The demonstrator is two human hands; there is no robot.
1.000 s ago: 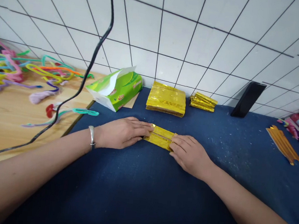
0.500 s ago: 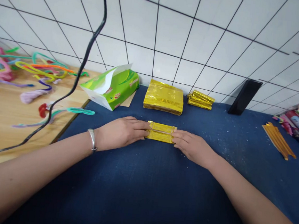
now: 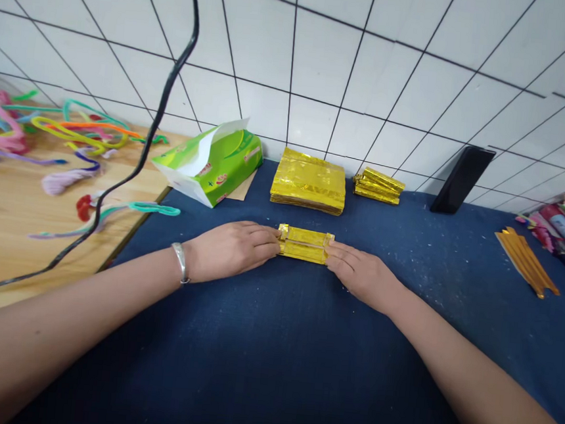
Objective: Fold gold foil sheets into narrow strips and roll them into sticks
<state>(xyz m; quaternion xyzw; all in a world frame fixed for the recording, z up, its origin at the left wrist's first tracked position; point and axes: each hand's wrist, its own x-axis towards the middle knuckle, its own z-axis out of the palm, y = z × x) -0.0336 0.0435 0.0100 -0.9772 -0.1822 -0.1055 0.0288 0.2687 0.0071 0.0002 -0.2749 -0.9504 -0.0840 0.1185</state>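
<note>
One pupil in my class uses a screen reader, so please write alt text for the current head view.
A person's left hand and right hand touch opposite ends of a folded gold sheet on a dark blue surface. Behind it, near a white tiled wall, are a green pack, a gold stack and a black slab.

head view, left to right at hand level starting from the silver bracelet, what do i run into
Silver bracelet → left hand → folded gold piece → right hand → orange-gold strips.
</note>
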